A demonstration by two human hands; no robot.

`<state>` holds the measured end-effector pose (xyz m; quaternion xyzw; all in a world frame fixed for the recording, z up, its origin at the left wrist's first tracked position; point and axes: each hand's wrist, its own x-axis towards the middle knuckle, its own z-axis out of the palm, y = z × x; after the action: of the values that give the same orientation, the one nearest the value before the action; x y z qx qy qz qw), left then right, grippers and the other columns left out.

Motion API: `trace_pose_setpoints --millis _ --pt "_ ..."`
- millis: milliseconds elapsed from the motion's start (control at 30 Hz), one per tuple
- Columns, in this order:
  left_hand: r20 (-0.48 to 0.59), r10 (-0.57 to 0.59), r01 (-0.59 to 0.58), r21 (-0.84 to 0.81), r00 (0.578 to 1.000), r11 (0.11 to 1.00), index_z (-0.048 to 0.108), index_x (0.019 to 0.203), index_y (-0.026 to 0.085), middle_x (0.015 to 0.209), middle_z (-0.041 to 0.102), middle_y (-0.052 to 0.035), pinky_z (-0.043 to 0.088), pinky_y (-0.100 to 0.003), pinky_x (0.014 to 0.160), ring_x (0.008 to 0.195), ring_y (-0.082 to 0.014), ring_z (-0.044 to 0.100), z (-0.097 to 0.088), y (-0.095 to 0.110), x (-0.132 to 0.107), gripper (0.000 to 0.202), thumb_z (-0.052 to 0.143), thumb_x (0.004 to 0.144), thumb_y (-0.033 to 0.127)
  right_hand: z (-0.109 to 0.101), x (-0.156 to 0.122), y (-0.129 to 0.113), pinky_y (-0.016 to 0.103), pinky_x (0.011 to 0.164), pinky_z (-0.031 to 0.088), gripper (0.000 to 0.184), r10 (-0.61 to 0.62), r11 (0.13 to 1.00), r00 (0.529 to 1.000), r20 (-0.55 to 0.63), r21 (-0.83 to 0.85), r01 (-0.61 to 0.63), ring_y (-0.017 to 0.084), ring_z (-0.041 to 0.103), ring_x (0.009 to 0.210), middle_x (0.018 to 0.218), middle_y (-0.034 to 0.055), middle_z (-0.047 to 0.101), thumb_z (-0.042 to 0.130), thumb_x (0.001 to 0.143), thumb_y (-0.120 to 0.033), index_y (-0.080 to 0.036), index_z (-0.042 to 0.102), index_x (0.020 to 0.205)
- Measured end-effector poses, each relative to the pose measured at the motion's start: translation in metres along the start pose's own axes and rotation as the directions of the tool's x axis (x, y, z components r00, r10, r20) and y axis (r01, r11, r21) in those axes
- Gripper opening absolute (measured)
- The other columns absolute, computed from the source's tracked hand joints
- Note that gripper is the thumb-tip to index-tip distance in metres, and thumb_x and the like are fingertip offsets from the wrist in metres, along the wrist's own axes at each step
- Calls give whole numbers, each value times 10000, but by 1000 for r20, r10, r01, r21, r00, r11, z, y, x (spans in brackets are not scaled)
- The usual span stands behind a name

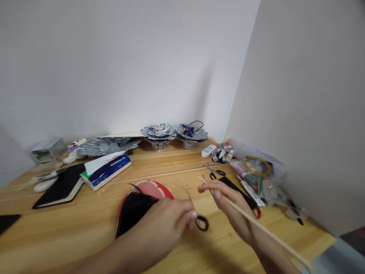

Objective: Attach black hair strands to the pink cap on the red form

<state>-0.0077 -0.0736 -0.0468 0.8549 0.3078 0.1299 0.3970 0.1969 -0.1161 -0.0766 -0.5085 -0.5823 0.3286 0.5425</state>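
Observation:
My left hand (pixel 173 217) is closed, its thumb and fingers pinching a small dark loop of hair-like strands (pixel 202 223). A thin pale stick (pixel 265 227) runs through my right hand (pixel 228 201), held between thumb and fingers, and slants down to the lower right corner. Beside and partly behind my left hand lies a rounded red and pink piece (pixel 151 189), with a mass of black hair-like material (pixel 134 213) over much of it. My left forearm hides part of that piece.
Scissors (pixel 212 171) and a black strip (pixel 238 192) lie beyond my right hand. Several small bottles (pixel 225 152) and plastic bags (pixel 270 190) line the right wall. A blue tissue pack (pixel 107 171) and black notebook (pixel 62 184) are left; two tiered paper bowls (pixel 159 142) stand behind.

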Motion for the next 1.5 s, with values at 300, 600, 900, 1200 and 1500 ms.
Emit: trace_pose_setpoints --millis 300,600,900,1200,1500 --pt "-166 -62 30 -190 984 981 571 1067 233 656 487 69 329 -262 640 648 -161 456 -26 12 -17 291 416 1003 472 14 -5 -44 272 672 457 281 -237 889 930 280 -324 324 177 615 732 778 25 643 578 994 -352 -216 707 784" --pt "-256 154 -164 -19 954 986 629 787 218 702 627 23 361 -259 629 676 -159 552 -21 37 -42 324 429 1022 321 31 0 -34 451 1049 381 324 -231 972 966 113 75 223 294 568 1164 1036 61 708 660 909 -530 -266 679 721" --pt "-585 207 -399 -220 784 890 766 739 258 1141 626 -46 417 -349 1008 1193 -250 533 -27 66 -41 256 607 936 291 114 -15 -30 219 367 375 415 45 675 995 92 731 -98 112 374 405 551 -66 436 706 791 -664 -272 575 753" --pt "-461 -56 -359 -756 886 547 790 773 253 1146 716 11 541 -304 775 806 -167 654 -58 48 -70 199 696 882 390 87 -33 -14 167 371 122 462 96 659 974 203 721 -215 54 122 460 622 -57 444 846 672 -599 -230 701 910" --pt "-623 -146 -518 -740 769 428 782 775 171 820 733 -49 631 -247 707 764 -170 712 -72 33 -96 316 542 980 169 123 -48 -9 240 537 327 379 37 742 966 258 641 -199 111 395 528 599 -16 538 788 788 -546 -199 684 674"
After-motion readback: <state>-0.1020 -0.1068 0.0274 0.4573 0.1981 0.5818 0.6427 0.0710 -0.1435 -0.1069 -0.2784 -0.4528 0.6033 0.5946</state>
